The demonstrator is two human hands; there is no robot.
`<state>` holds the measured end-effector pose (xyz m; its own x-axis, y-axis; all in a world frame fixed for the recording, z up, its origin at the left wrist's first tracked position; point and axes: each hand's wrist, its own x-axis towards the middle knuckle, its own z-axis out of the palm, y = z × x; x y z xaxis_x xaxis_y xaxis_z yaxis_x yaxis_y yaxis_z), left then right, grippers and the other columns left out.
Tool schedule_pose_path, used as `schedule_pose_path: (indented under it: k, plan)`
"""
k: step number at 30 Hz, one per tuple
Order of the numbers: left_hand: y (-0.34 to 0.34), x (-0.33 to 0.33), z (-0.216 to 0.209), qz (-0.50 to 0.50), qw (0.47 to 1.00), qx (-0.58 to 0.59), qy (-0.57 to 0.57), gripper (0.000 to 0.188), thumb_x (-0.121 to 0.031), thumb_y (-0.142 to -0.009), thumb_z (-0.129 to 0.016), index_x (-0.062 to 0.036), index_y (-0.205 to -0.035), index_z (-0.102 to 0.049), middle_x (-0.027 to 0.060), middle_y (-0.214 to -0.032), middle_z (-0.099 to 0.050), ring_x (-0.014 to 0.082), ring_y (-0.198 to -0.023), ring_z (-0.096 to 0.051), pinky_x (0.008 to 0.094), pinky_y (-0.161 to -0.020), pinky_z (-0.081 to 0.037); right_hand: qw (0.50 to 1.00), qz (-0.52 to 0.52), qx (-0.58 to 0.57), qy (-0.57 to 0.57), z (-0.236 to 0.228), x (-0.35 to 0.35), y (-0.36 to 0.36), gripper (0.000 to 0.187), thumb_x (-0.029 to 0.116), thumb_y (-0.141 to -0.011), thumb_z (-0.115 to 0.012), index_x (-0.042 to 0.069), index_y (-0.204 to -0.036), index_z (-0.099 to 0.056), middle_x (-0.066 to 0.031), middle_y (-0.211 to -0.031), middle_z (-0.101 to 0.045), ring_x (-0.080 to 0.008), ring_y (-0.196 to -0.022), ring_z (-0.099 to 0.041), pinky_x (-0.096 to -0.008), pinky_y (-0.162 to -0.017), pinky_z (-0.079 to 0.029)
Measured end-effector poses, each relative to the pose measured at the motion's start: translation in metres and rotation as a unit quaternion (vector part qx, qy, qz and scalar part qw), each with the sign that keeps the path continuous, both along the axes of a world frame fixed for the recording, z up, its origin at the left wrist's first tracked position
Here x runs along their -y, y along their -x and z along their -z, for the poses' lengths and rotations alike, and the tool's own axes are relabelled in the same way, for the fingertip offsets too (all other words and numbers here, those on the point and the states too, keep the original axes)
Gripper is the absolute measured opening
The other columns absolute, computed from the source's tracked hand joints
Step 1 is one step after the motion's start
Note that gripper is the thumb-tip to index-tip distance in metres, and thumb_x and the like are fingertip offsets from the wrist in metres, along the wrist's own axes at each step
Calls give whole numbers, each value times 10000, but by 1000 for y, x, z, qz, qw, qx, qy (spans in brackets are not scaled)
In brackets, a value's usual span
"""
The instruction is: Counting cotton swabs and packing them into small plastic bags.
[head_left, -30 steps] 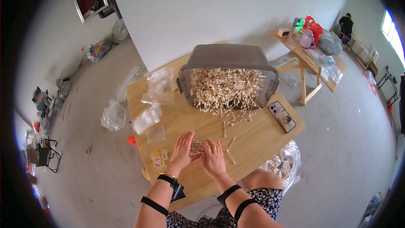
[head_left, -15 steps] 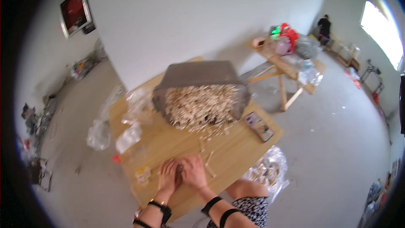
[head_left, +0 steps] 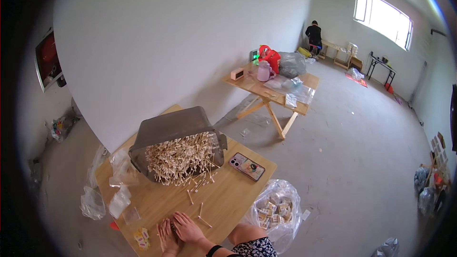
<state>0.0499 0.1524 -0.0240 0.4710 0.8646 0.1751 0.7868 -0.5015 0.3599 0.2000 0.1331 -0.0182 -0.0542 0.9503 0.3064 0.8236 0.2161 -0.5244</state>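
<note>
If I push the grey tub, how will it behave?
The tub looks like stiff moulded plastic, so it should keep its shape. Its open mouth faces the near side, with loose swabs already strewn before it, so a jolt may spill more. The slick-looking walls could be slippery away from the side handles.

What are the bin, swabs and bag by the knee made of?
Bin: likely smooth grey plastic, by its moulded shape and dull sheen.
Swabs: probably matte wood, being tan; pale ends resemble cotton.
Bag: seemingly glossy plastic film; see-through, crinkled.

1 head-worn view looks down over the near table (head_left: pixel 227 196)
</note>
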Motion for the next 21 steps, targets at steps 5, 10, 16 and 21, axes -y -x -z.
schedule_pose_path:
  k: [5,10,16,21]
  plan:
    - [11,-3,14,-3,1000,-4,-17,846,-426,-813,-663,26,-1443,-326,241,-1428,-424,407,-1400,-339,546,-1214,-204,997,-50,-44,-28,6,-3,8,502,242,-902,-573,1,-1342,-540,-164,-1429,-490,-298,-1415,-371,-431,-1213,-252]
    - [14,-3,21,-26,998,12,-54,683,-396,-799,-680,-34,-1328,-443,196,-1332,-488,414,-1296,-423,563,-1166,-251,998,35,-43,-23,-11,5,2,484,257,-914,-573,6,-1326,-539,-161,-1380,-515,-302,-1388,-398,-451,-1208,-251]
    - [8,0,14,-46,990,-24,-128,643,-417,-788,-684,-50,-1275,-482,162,-1273,-534,368,-1259,-469,580,-1151,-239,996,85,-35,-14,-10,3,2,459,271,-943,-548,-2,-1311,-542,-166,-1372,-516,-310,-1379,-406,-461,-1203,-251]
    - [10,0,18,-13,996,-3,-88,652,-399,-801,-685,-49,-1309,-472,164,-1307,-510,354,-1294,-444,581,-1168,-220,995,48,-68,-46,-1,1,2,462,268,-950,-539,-17,-1313,-534,-184,-1367,-515,-317,-1376,-411,-446,-1201,-262]
